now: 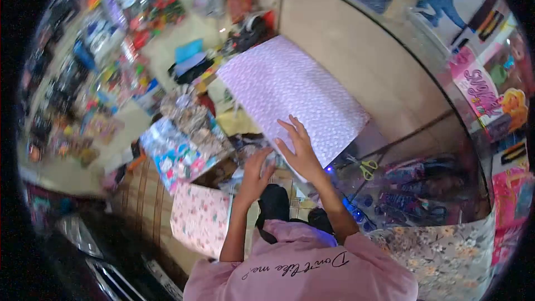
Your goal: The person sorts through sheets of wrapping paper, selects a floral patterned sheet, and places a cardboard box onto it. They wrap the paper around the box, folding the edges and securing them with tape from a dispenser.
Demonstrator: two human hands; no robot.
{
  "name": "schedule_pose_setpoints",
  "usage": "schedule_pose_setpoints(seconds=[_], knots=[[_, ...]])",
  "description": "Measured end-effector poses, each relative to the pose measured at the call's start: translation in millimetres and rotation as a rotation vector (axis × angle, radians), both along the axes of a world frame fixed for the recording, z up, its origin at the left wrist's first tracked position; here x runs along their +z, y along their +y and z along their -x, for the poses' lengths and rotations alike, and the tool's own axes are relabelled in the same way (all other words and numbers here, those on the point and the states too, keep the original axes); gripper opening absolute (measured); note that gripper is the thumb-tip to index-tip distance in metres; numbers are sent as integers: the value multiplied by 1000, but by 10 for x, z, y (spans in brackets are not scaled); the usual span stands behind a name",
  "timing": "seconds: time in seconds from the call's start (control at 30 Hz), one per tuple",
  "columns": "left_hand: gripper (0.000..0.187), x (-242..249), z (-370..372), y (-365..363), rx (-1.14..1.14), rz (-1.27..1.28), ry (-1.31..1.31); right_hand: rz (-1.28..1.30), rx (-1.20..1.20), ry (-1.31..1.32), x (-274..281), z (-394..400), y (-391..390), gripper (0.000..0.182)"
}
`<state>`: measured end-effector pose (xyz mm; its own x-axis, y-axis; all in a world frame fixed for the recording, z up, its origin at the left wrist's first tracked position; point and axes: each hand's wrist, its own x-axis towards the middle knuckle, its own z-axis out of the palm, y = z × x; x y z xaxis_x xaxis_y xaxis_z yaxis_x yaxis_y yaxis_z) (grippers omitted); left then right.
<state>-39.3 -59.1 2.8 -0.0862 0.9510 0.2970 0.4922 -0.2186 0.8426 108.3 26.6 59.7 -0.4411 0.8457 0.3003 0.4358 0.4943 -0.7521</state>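
Note:
A large lilac rectangle with a shiny, dimpled surface point(298, 86) lies on the glass counter in front of me, looking like a wrapped flat box or a sheet. Over its near edge is my right hand point(298, 147), fingers spread and holding nothing. My left hand point(257, 171) hovers just left of that edge, its fingers apart and also free of anything. Close to the left hand stands a box with a colourful cartoon print point(175, 153), crumpled beige material on top. A pink floral box point(200, 217) sits nearer to me, beside my left forearm.
Yellow-green scissors point(368, 170) lie on the counter to the right, near blue lights point(352, 209). Floral-patterned material point(440, 256) covers the near right. Packaged toys point(487, 92) line the right side. Many small packaged goods point(122, 72) fill the far left.

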Motion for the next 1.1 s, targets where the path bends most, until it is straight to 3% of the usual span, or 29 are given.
schedule_pose_setpoints(seconds=[0.2, 0.4, 0.5, 0.6, 0.7, 0.8, 0.83, 0.93, 1.0, 1.1], knots=[[27, 95, 537, -766, 476, 62, -190, 50, 250, 48, -191, 297, -293, 39], [27, -189, 824, -1628, 817, 69, -149, 271, 575, 58, -491, 854, -684, 31], [27, -486, 909, -2038, 918, 102, -212, 218, 724, -5, -1159, 1259, -907, 29], [25, -1004, 962, -2391, 1022, 189, -264, 669, 840, -80, -2070, 1662, -1173, 32], [22, -1924, 975, -2760, 1095, 233, -207, 620, 850, -334, -2933, 1951, -1390, 46], [33, -2410, 908, -3067, 1102, 392, 1, 353, 724, -264, -3957, 2200, -1544, 68], [37, -2523, 906, -3146, 1090, 406, -23, 316, 743, -235, -4272, 2298, -1493, 85], [47, -2809, 889, -3352, 1056, 490, -43, -64, 422, -349, -4440, 2565, -1398, 95], [56, -3049, 855, -3475, 1048, 532, -17, 315, 382, -546, -4705, 2601, -1234, 84], [71, -3122, 843, -3541, 957, 632, -203, 679, 623, -750, -4544, 2684, -1029, 74]])
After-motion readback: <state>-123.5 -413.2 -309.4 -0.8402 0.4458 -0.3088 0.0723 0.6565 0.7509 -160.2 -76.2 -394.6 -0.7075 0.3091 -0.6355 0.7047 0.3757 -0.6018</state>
